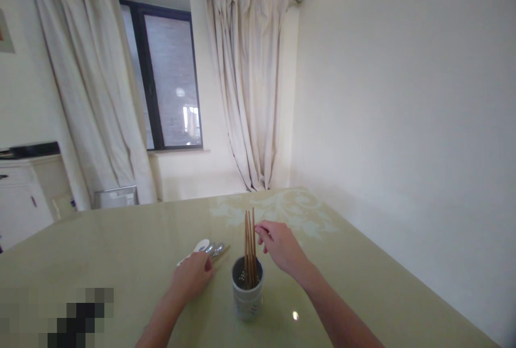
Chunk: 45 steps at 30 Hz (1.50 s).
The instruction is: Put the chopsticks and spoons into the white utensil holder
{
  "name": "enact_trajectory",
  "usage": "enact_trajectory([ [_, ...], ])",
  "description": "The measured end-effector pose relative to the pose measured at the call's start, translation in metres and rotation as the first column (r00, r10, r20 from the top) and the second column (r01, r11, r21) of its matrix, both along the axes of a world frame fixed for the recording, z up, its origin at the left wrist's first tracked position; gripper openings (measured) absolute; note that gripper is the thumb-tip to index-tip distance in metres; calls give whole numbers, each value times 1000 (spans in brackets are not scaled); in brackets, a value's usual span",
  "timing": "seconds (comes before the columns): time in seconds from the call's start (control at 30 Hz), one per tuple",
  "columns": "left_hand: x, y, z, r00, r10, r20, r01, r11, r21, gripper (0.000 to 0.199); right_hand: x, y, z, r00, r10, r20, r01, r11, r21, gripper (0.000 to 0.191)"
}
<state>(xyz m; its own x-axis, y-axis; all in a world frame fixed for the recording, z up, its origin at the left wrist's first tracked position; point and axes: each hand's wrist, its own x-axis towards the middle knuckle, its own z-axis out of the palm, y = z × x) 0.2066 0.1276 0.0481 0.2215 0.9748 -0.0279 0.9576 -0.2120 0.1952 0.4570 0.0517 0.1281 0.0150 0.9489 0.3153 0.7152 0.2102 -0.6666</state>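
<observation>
A pale ceramic holder with small coloured marks stands upright on the table, and several brown chopsticks rise out of it. My right hand is beside the chopsticks' upper part, its thumb and fingers pinched together near the rightmost one; whether it grips that one is hard to see. Left of the holder, my left hand rests low over the table with curled fingers. Just beyond it lie a white spoon, metal spoons and a thin brown stick. What the left fingers touch is hidden.
The greenish glossy table extends to a wall on the right. Behind it are curtains, a window and, at the left, a white cabinet. A blurred dark patch covers the lower left corner.
</observation>
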Motion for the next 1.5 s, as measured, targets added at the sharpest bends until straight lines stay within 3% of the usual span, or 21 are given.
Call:
enact_trajectory([
  [0.07, 1, -2, 13, 998, -21, 54, 17, 998, 61, 18, 3, -2, 4, 1000, -21, 1, 21, 1000, 11, 33],
  [0.17, 1, -10, 45, 942, -88, 323, 54, 992, 111, 29, 7, -9, 16, 997, -69, -38, 72, 994, 84, 26],
  [0.27, 3, -27, 78, 702, -219, 677, 199, 974, 108, 35, 3, -20, 28, 983, 38, -179, -6, 984, 177, 26],
  [0.33, 8, -42, 94, 554, -289, 781, 264, 950, 164, 36, -4, -29, 35, 941, 178, -289, -117, 969, 215, 26],
  [0.37, 12, -51, 100, 525, -320, 789, 269, 942, 203, 34, -8, -33, 37, 913, 235, -333, -163, 960, 229, 25],
  [0.47, 27, -73, 111, 538, -402, 741, 259, 915, 309, 26, -17, -43, 41, 860, 308, -408, -219, 943, 249, 20],
  [0.6, 39, -86, 115, 538, -448, 714, 279, 894, 351, 24, -19, -47, 42, 824, 314, -472, -209, 942, 262, 22],
  [0.73, 34, -78, 114, 523, -432, 735, 293, 901, 321, 30, -15, -43, 44, 788, 295, -540, -137, 940, 313, 25],
  [0.8, 26, -68, 111, 566, -408, 716, 278, 912, 300, 33, -10, -41, 45, 768, 276, -578, -70, 933, 353, 28],
  [0.87, 17, -55, 105, 675, -364, 642, 246, 931, 269, 33, -3, -39, 47, 765, 241, -598, 14, 921, 389, 31],
  [0.97, 7, -34, 84, 879, -256, 403, 194, 963, 190, 25, 10, -37, 49, 798, 148, -585, 136, 900, 414, 32],
  [1.07, 3, -16, 52, 981, -127, 148, 112, 988, 103, 18, 17, -34, 47, 849, 79, -522, 161, 903, 398, 29],
  [1.17, 1, -6, 23, 999, -53, -10, 53, 998, 42, 19, 14, -27, 39, 899, 75, -431, 98, 925, 366, 25],
  [1.27, -2, -2, 7, 996, -8, -84, 7, 1000, -4, 20, 5, -18, 28, 927, 82, -366, 30, 956, 291, 21],
  [1.5, -3, -3, 5, 997, 21, -80, -25, 998, -50, 23, -14, -10, 10, 973, 70, -221, -36, 987, 156, 18],
])
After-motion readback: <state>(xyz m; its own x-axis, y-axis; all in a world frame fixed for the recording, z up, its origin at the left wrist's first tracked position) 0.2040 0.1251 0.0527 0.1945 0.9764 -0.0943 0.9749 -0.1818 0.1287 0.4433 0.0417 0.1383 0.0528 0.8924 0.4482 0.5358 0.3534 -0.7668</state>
